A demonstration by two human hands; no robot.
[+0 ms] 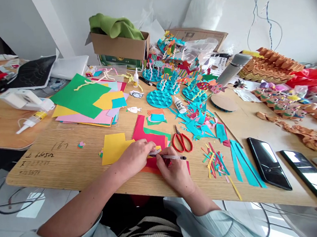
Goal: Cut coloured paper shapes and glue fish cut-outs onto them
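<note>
The right hand (pixel 175 175) has its fingers clamped on one slim white pen (pixel 171 157), which lies just left of the landmark, a single pair of red-handled scissors (pixel 182 141). The left hand (pixel 136 158) is beside it, its fingers together and pressed down on the paper; whether they pinch anything is hard to tell. Both hands sit over a sheet of red paper (pixel 148 132) left of the scissors, and the pen's tip is hard to make out among the fingers. That paper looks loose on the wooden table (pixel 68 173), so pressure from the pen could make it slide and spoil a mark if the left hand eases off. One yellow sheet (pixel 113 149) overlaps it further left, and could shift along with it. Right of the scissors lie one heap of cut paper scraps (pixel 214 161), then a bunch of teal strips (pixel 245 164) and two black phones (pixel 268 163) near the table's edge, where a careless elbow could knock them off. Behind the scissors stands one white glue bottle (pixel 179 105), while two more lie farther left, one on its side (pixel 31 121), which might leak if badly capped. Beyond are two small paper fish (pixel 133 109), about four teal scalloped pieces (pixel 159 98), and one cardboard box (pixel 119 47) holding green cloth.
</note>
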